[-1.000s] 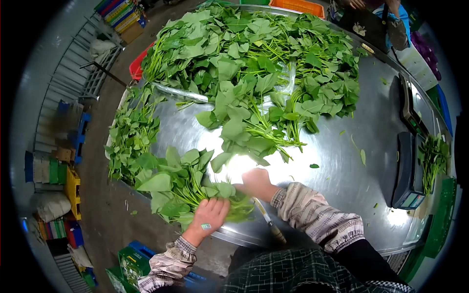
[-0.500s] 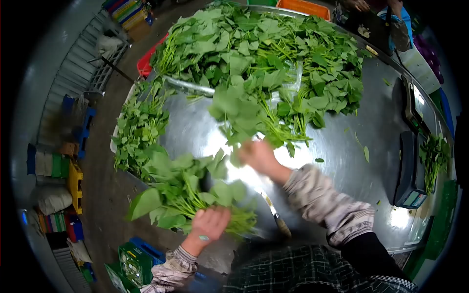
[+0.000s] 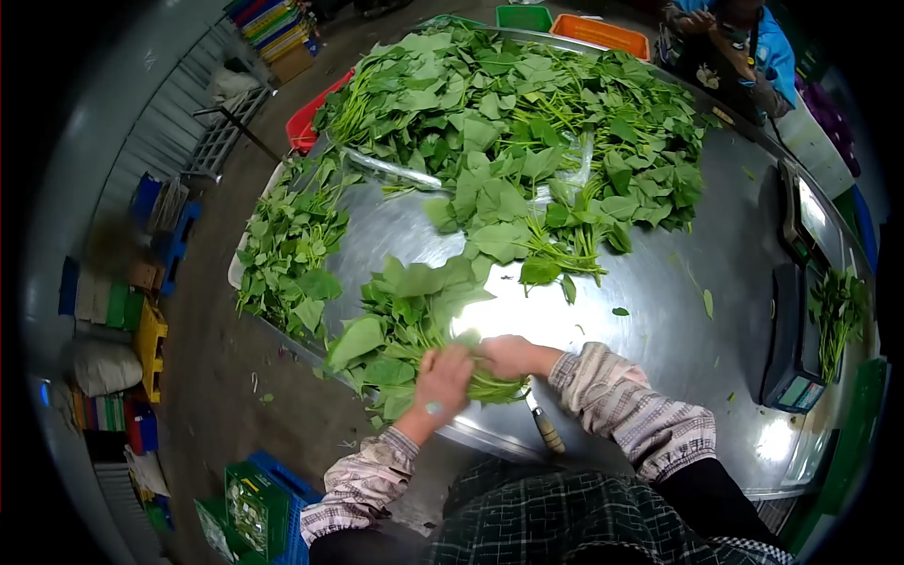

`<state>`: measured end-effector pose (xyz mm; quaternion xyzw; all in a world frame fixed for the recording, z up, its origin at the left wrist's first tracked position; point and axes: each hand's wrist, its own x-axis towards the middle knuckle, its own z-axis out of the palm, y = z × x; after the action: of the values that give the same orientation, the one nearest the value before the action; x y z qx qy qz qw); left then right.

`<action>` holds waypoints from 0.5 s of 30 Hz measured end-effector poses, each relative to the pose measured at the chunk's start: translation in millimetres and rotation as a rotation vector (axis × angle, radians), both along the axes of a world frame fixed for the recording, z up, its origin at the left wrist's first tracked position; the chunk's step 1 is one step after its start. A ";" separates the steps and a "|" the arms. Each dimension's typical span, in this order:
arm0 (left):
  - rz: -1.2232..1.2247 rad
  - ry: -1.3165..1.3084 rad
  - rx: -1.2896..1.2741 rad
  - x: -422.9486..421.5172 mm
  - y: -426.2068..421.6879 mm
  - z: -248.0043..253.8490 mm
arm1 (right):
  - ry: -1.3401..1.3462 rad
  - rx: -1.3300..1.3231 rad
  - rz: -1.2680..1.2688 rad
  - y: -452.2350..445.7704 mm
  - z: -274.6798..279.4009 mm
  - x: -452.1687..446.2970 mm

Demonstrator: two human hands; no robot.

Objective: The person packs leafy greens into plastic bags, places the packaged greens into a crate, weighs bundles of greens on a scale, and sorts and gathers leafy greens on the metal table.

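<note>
My left hand (image 3: 444, 381) is closed around the stems of a bunch of leafy greens (image 3: 405, 315) at the near edge of the metal table (image 3: 650, 320). The leaves fan out up and to the left. Right beside it, my right hand (image 3: 513, 358) is closed on the stems at the bunch's right side; its fingertips are partly hidden. Just below that hand lies a knife (image 3: 546, 428) with a light handle, its blade partly covered by the stems. A large heap of the same greens (image 3: 527, 94) covers the far part of the table.
More greens (image 3: 292, 245) fill a white-rimmed tray at the left. At the right stand a scale (image 3: 791, 348) and a leafy bunch (image 3: 836, 320). Orange (image 3: 603, 36) and red (image 3: 306, 122) crates sit beyond the table. Another person in blue (image 3: 777, 56) is at the far right corner.
My right hand has come down and left from the near side of the heap to the stems. My left hand has moved the bunch rightward and up, and the two hands now meet.
</note>
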<state>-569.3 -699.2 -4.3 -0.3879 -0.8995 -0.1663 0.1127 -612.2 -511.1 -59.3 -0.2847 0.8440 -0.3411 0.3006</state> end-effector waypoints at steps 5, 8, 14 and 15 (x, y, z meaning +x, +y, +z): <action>-0.109 -0.174 -0.136 -13.8 -4.3 -11.2 | 0.104 -0.015 -0.199 12.6 33.6 -14.8; -0.143 -0.227 -0.192 -16.8 -1.8 -9.3 | 0.548 -0.005 -0.705 32.9 21.1 -47.6; -0.167 -0.206 -0.235 -12.5 -6.9 -20.9 | 0.710 0.296 -0.505 39.7 -7.7 -56.9; -0.159 -0.188 -0.209 -13.4 -5.8 -22.7 | 0.704 0.175 -0.625 26.8 4.2 -55.8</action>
<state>-582.6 -704.9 -27.0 -0.4504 -0.8849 -0.1159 -0.0264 -668.0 -484.4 -55.1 -0.0890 0.9652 -0.2259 -0.0976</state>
